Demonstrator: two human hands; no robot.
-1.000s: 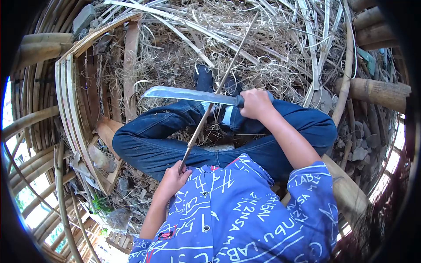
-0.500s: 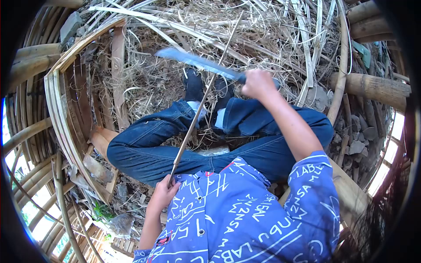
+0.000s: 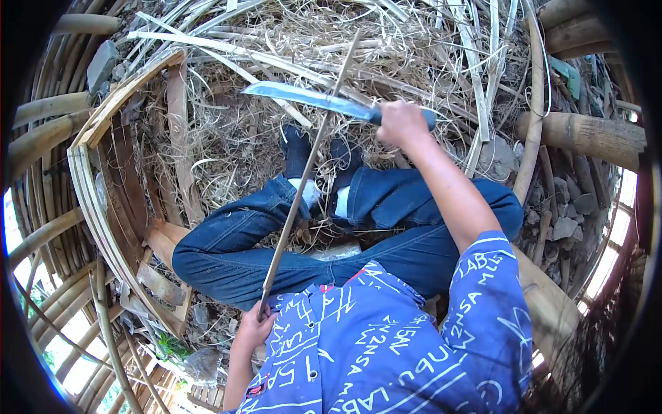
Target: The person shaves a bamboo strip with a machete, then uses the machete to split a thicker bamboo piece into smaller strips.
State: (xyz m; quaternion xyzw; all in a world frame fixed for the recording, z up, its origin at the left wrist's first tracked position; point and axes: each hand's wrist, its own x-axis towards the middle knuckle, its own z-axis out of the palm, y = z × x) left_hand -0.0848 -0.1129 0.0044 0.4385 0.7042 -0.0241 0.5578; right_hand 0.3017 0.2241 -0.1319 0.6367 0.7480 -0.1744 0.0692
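Observation:
A long curved knife [image 3: 296, 94] has its dark handle in my right hand [image 3: 402, 125], which is closed round it in front of my knees. The blade points left and crosses the upper part of a long thin wooden strip [image 3: 295, 200]. The lower end of this strip is in my left hand [image 3: 256, 326], closed at the left side of my shirt. From there the strip slants up between my legs, past my dark shoes [image 3: 298, 147].
Shavings [image 3: 227, 145] and long pale strips [image 3: 476, 65] cover the ground ahead. Bent laths [image 3: 96, 193] stand at the left. A thick bamboo pole [image 3: 586, 138] and broken stones [image 3: 564, 228] are at the right, with bamboo slats [image 3: 52, 145] along the left edge.
The knife and my right hand have shifted slightly left, and the blade is now against the strip. The strip's upper end has moved a little left and down. Both hands keep their hold.

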